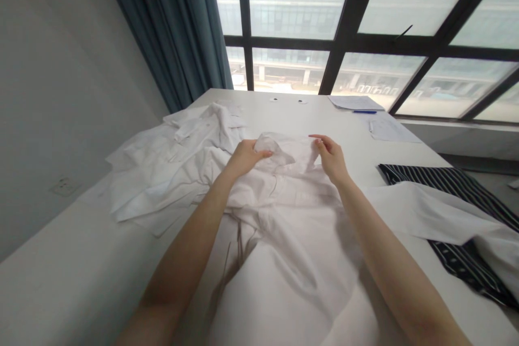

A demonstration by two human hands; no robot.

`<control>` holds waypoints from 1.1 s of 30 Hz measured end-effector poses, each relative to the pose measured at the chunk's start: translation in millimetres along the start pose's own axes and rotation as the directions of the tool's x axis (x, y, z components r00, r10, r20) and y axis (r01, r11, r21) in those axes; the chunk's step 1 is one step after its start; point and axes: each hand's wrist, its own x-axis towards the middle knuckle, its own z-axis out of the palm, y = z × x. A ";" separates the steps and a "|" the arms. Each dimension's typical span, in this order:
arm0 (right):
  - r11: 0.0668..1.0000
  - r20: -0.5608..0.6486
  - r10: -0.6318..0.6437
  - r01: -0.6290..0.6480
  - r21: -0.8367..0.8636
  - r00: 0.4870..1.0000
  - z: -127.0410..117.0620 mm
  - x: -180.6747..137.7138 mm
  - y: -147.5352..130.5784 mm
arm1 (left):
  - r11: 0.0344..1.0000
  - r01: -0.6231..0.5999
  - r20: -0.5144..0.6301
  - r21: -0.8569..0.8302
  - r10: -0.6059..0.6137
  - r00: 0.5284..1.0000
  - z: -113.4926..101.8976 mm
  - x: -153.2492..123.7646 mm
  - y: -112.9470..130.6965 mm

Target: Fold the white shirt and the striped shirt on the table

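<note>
A white shirt (284, 243) is spread along the table in front of me, its near end hanging toward my body. My left hand (246, 158) grips the far edge of it, thumb lying over a folded flap of thin cloth. On the other side, my right hand (330, 157) pinches the same edge between thumb and fingers, the index finger stretched along the top. The cloth between both hands is slightly raised and looks like a collar. A long white sleeve (421, 208) lies out to the right. Under the left forearm the fabric is bunched and creased.
More white garments (162, 165) lie in a heap on the left of the white table (292, 111). Black striped cloth (458, 184) sits under the sleeve. Papers (357, 102) and a blue pen (364, 112) lie at the far right. Beyond are a curtain (178, 27) and windows.
</note>
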 end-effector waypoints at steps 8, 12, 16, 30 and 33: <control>0.742 0.292 -0.380 0.478 -0.470 0.878 18.2 -18.2 -38.8 | 0.997 -0.075 0.072 -0.019 0.077 0.994 2.9 -5.3 4.7; 0.778 0.308 -0.293 0.413 -0.474 0.905 22.8 -18.1 -34.2 | 0.985 -0.174 0.160 0.004 0.171 0.972 0.8 -10.1 11.4; 0.819 0.303 -0.258 0.375 -0.435 0.917 17.0 -14.4 -27.3 | 0.974 -0.224 0.188 0.030 0.215 0.958 -3.0 -12.8 15.7; 0.852 0.338 -0.285 0.399 -0.340 0.897 1.2 -7.5 -13.6 | 0.967 -0.203 0.027 -0.153 0.209 0.978 2.3 -6.8 10.5; 0.957 0.311 -0.169 0.231 -0.173 0.935 -2.0 -5.0 -0.5 | 0.974 -0.130 -0.063 -0.185 0.120 0.991 1.3 -2.9 5.3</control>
